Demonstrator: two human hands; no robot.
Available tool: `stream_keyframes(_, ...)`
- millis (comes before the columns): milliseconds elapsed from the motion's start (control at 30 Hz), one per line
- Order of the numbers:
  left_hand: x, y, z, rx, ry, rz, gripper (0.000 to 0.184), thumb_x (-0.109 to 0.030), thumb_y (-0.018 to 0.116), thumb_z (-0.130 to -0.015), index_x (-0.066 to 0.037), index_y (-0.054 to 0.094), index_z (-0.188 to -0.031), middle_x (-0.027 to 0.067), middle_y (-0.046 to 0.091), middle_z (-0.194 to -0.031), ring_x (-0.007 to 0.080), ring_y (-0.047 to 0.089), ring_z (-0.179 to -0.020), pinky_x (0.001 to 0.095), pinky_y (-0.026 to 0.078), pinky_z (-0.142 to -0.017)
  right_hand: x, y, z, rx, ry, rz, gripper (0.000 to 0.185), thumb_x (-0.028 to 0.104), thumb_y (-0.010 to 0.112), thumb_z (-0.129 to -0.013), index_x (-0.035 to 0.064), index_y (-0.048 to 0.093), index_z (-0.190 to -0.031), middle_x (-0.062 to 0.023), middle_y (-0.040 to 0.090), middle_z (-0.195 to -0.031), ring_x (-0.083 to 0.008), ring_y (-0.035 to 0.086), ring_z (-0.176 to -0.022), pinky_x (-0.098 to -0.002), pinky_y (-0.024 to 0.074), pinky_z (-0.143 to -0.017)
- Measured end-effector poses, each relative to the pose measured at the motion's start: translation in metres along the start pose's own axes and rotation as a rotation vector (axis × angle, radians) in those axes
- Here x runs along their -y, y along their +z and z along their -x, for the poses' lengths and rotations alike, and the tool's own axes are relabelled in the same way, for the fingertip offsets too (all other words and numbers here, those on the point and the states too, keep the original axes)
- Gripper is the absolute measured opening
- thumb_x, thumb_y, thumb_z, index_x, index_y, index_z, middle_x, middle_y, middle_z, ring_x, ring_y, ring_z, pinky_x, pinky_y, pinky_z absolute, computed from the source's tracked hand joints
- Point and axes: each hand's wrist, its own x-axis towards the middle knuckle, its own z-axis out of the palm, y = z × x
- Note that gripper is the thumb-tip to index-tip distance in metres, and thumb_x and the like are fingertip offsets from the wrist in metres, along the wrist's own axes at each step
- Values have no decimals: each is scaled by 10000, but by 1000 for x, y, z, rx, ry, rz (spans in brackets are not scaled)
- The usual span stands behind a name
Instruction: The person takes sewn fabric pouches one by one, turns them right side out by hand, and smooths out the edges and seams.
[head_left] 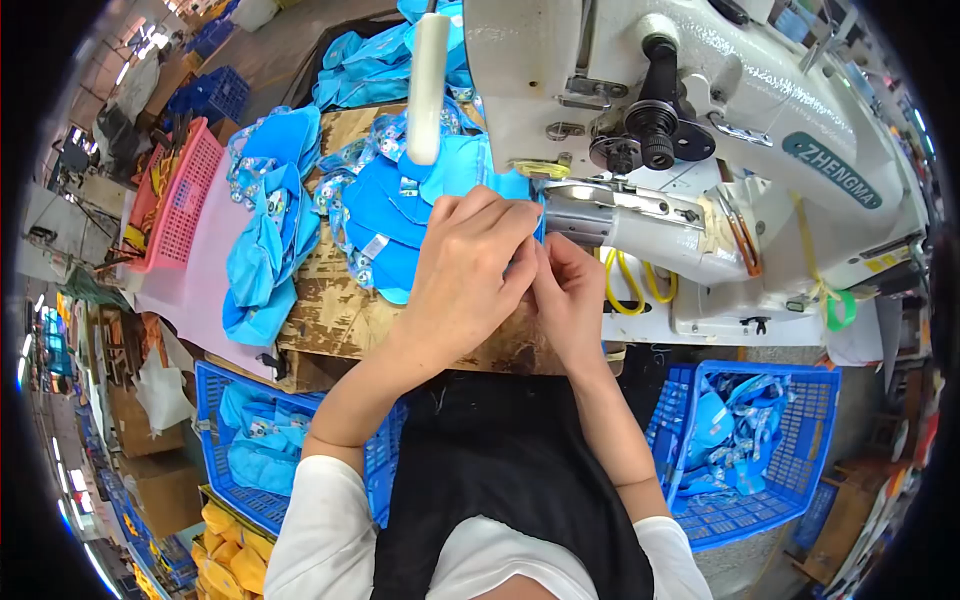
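Observation:
A bright blue cloth hat (400, 215) with a printed trim and a small white label lies on the worn wooden board, under the sewing machine's head. My left hand (470, 260) has its fingers closed in a pinch on the hat's edge, beside the machine's metal cylinder arm (580, 220). Just to its right, my right hand (570, 295) is also pinched shut, its fingertips meeting those of the left. Blue cloth shows between the hands near the fingertips. Whatever the right fingertips hold is mostly hidden.
More blue hats (275, 220) are piled left on the table. A pink basket (185, 200) holds tools. Blue crates with blue cloth stand lower left (210, 420) and lower right (820, 440). Yellow-handled scissors (625, 285) and orange-handled tweezers (745, 240) are by the machine.

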Motion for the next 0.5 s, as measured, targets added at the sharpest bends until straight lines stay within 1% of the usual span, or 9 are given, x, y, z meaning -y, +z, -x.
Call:
stream_keyframes(33,0,3,2,-12,-8,4,203,-25,669,-788,-24,636,-988,48,682,-938,223,570,-895,349,411,-829,1,-2,-1,9,0,11,250,88,607,-971,3,604,-737,16,516,-597,-66,400,-548,-224,331,-495)
stream_keyframes(167,7,9,11,-165,-88,288,74,-53,669,-848,-30,627,-905,48,718,-1057,199,578,-922,321,426,-825,8,-4,-5,-106,-117,421,260,132,658,-931,-8,623,-715,-12,550,-575,-102,431,-506,-255,359,-481)
stream_keyframes(200,8,10,18,-160,-94,290,74,-53,669,-848,-30,627,-905,48,718,-1057,199,578,-922,321,426,-825,10,-4,-4,-105,-109,421,260,132,658,-931,-8,623,-715,-12,550,-575,-102,431,-506,-255,359,-481)
stream_keyframes(333,6,11,50,-524,-504,283,126,-77,713,-838,-25,625,-914,63,596,-847,221,547,-832,333,437,-783,18,-10,-6,13,-81,740,263,154,703,-876,-16,642,-686,-48,591,-560,-143,468,-471,-298,382,-467)
stream_keyframes(367,8,11,52,-521,-506,294,126,-77,713,-838,-25,625,-914,63,596,-847,221,547,-832,333,437,-783,10,-12,-6,8,-76,749,263,154,703,-876,-16,642,-686,-48,591,-560,-143,468,-471,-298,382,-467)
stream_keyframes(467,21,2,60,-299,-483,358,139,-82,726,-837,-35,611,-899,62,568,-840,219,527,-801,324,438,-748,-52,-15,-5,87,-44,759,164,115,672,-901,-16,684,-803,-46,632,-620,-123,532,-525,-269,419,-483)
stream_keyframes(500,24,-1,61,-228,-472,370,144,-84,730,-837,-39,606,-894,62,558,-837,218,521,-790,321,439,-737,-61,-12,-7,118,-39,755,140,101,662,-910,-15,698,-842,-46,646,-640,-116,553,-543,-260,431,-489)
